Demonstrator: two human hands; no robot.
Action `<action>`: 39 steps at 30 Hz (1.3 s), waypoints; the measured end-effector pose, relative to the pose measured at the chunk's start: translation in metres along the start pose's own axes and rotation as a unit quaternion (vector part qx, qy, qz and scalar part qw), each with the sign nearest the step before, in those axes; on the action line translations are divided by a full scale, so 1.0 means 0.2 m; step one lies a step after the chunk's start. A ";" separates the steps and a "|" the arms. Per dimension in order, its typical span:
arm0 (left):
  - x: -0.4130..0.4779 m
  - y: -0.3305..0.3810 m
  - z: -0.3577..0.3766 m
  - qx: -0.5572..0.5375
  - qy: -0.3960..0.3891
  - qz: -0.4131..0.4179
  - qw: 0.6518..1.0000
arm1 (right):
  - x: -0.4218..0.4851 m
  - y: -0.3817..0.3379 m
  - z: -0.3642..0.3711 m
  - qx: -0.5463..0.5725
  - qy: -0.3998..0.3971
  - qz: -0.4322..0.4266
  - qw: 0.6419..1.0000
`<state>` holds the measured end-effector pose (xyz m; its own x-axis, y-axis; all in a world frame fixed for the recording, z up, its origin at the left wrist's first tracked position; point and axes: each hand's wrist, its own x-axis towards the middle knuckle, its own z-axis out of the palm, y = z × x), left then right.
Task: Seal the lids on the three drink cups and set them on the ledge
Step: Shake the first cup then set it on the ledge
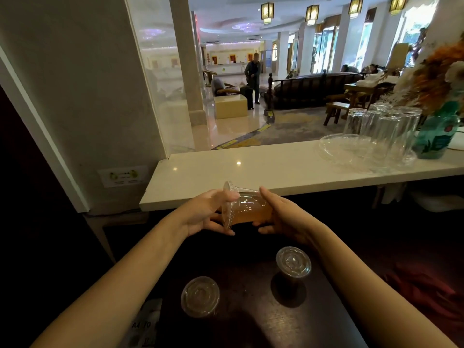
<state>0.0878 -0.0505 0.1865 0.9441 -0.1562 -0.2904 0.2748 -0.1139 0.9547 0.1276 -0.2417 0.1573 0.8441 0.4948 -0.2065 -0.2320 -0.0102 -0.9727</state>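
Below the white ledge (251,169) (glossy, lobby (226,126) beyond) sits a dark table (251,312).

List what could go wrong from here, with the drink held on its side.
1. The cup lies sideways between the left hand and right hand, drink reaching the lid; if it is not fully snapped, it may leak onto the table.
2. Squeezing the cup could pop the lid.
3. The ledge carries glasses; a cup set near them might knock one.

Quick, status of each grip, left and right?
Left grip: holds the tilted drink cup at its lid end.
Right grip: holds the same cup's base end.
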 end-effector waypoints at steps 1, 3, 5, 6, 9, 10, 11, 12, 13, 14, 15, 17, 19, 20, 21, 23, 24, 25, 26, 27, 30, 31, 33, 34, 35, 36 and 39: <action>0.00 -0.01 0.00 0.004 0.008 0.005 1.000 | 0.00 0.00 0.00 -0.005 -0.005 0.024 1.000; 0.01 -0.05 0.01 0.012 0.019 0.018 1.000 | -0.01 -0.01 0.01 -0.022 -0.011 0.049 0.998; 0.00 -0.07 0.02 0.004 0.010 0.033 0.999 | -0.02 0.00 0.01 -0.029 -0.004 0.041 0.999; 0.00 -0.09 0.02 -0.010 -0.001 0.034 0.999 | -0.02 0.00 0.01 -0.027 0.003 0.030 0.999; -0.01 -0.10 0.00 -0.066 -0.046 -0.003 0.997 | -0.02 0.03 0.01 -0.026 0.010 0.008 1.000; -0.01 -0.10 -0.01 -0.083 -0.054 -0.031 0.995 | -0.02 0.03 0.02 -0.024 0.010 0.004 1.000; -0.01 -0.09 -0.02 -0.089 -0.057 -0.061 0.993 | -0.02 0.04 0.02 -0.022 0.010 0.000 1.000; -0.02 -0.09 -0.02 -0.087 -0.059 -0.083 0.991 | -0.02 0.05 0.03 -0.022 0.010 -0.006 1.000; -0.02 -0.09 -0.02 -0.081 -0.060 -0.093 0.991 | -0.02 0.06 0.03 -0.022 0.007 -0.014 1.000; -0.02 -0.10 -0.03 -0.076 -0.060 -0.093 0.991 | -0.02 0.07 0.03 -0.027 0.004 -0.022 0.999; -0.02 -0.10 -0.03 -0.072 -0.057 -0.086 0.992 | -0.02 0.07 0.03 -0.033 0.000 -0.027 0.999; -0.03 -0.10 -0.03 -0.059 -0.046 -0.061 0.995 | -0.02 0.08 0.01 -0.035 -0.011 -0.027 0.999; -0.03 -0.11 -0.02 -0.051 -0.033 -0.036 0.997 | -0.01 0.08 0.00 -0.014 -0.022 -0.008 1.000; -0.03 -0.12 -0.02 -0.045 -0.023 -0.025 0.998 | -0.01 0.08 0.00 0.000 -0.025 0.009 1.000; -0.03 -0.13 -0.02 -0.036 -0.014 -0.013 0.999 | 0.00 0.07 0.00 0.004 -0.026 0.029 0.999; -0.03 -0.14 0.00 -0.016 -0.001 0.013 1.000 | 0.00 0.06 0.02 -0.019 -0.017 0.055 0.998; -0.03 -0.15 0.00 -0.012 0.002 0.026 1.000 | 0.01 0.06 0.03 -0.028 -0.010 0.054 0.998; -0.03 -0.16 0.00 -0.016 0.002 0.035 0.999 | 0.01 0.06 0.03 -0.028 -0.002 0.048 0.998; -0.03 -0.17 0.00 -0.030 -0.004 0.037 0.999 | 0.02 0.06 0.03 -0.024 0.005 0.041 0.999; -0.03 -0.17 0.00 -0.053 -0.015 0.029 0.998 | 0.02 0.06 0.03 -0.022 0.009 0.035 0.999; -0.01 -0.19 -0.01 -0.135 -0.034 -0.058 0.989 | 0.02 0.07 0.02 -0.035 0.006 0.032 0.999; -0.01 -0.19 -0.01 -0.152 -0.037 -0.090 0.984 | 0.02 0.08 0.01 -0.041 0.002 0.031 0.999; 0.00 -0.21 -0.02 -0.174 -0.054 -0.129 0.975 | 0.03 0.06 0.00 -0.072 -0.007 0.025 0.997; 0.00 -0.22 -0.03 -0.192 -0.066 -0.135 0.970 | 0.03 0.04 -0.01 -0.094 -0.012 0.023 0.995; 0.00 -0.23 -0.03 -0.213 -0.075 -0.133 0.965 | 0.03 0.02 -0.01 -0.113 -0.019 0.021 0.993; 0.00 -0.24 -0.04 -0.233 -0.084 -0.125 0.961 | 0.04 -0.01 -0.02 -0.128 -0.027 0.021 0.991; 0.01 -0.27 -0.03 -0.292 -0.110 -0.074 0.947 | 0.06 -0.12 -0.02 -0.178 -0.037 0.024 0.983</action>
<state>0.0770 -0.0380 0.1352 0.8442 -0.3884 -0.3694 0.5160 0.4021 0.7563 0.1445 -0.2390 0.1789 0.7954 0.5488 -0.2570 -0.0750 -0.3317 -0.9404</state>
